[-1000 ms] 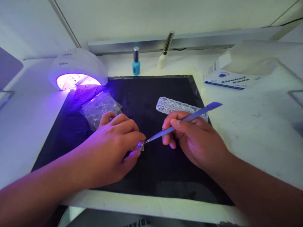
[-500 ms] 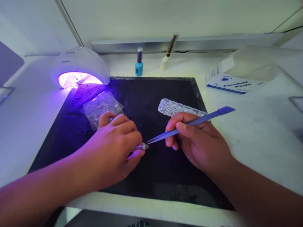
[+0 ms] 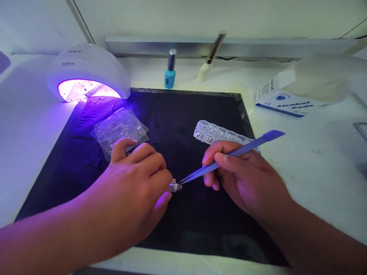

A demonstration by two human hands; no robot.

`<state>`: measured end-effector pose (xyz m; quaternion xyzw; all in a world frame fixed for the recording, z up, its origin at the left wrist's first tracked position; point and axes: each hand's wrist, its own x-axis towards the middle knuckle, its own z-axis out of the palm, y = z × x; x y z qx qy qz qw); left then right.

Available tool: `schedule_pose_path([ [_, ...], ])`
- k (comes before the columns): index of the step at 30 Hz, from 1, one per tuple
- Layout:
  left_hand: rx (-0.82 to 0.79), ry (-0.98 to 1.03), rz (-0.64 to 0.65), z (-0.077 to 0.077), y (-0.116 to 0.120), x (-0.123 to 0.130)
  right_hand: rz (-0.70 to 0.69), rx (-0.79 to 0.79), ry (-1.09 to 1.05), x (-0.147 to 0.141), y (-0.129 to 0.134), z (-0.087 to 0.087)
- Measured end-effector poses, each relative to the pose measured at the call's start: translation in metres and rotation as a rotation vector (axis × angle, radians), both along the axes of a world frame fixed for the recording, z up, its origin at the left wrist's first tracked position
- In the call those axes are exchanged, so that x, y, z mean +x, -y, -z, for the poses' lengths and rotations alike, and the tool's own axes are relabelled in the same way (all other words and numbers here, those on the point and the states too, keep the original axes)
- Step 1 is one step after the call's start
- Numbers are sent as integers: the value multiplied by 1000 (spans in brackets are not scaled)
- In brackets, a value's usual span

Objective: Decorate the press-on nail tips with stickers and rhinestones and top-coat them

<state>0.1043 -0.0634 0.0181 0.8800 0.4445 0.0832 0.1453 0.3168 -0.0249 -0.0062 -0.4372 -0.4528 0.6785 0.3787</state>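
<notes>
Between its thumb and index finger, my left hand [image 3: 140, 187] pinches a small false nail [image 3: 175, 186] with pale and reddish decoration; part of it is hidden by the fingers. My right hand [image 3: 243, 172] is closed around blue tweezers [image 3: 229, 154] like a pen. Their thin tips lie at the nail's outer end; whether they touch it or grip anything is too small to tell. Under the left fingers lie clear sticker sheets [image 3: 119, 128] with red and white marks. Behind my right hand is a clear compartment box [image 3: 218, 131] holding small shiny pieces.
A white nail lamp [image 3: 91, 68] glows violet at the back left. Blue nail polish [image 3: 169, 76] and a pale bottle with a dark, gold-trimmed cap [image 3: 210, 57] stand behind the black mat [image 3: 172, 110]. An open alcohol pads box [image 3: 286, 99] sits at the back right.
The camera view has shifted slightly. Both hands stay close together, with the nail still in the left and the tweezers in the right; more of the nail's decorated side shows now.
</notes>
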Motion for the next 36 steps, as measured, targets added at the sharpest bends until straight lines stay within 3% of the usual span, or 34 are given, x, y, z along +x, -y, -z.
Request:
schedule_pose_path([
  [13,42,49,24,3,0,-1,-21,-77,-29,8,3,1],
  [36,98,96,-30,6,2,1,-66,-5,-47,11,6,3],
])
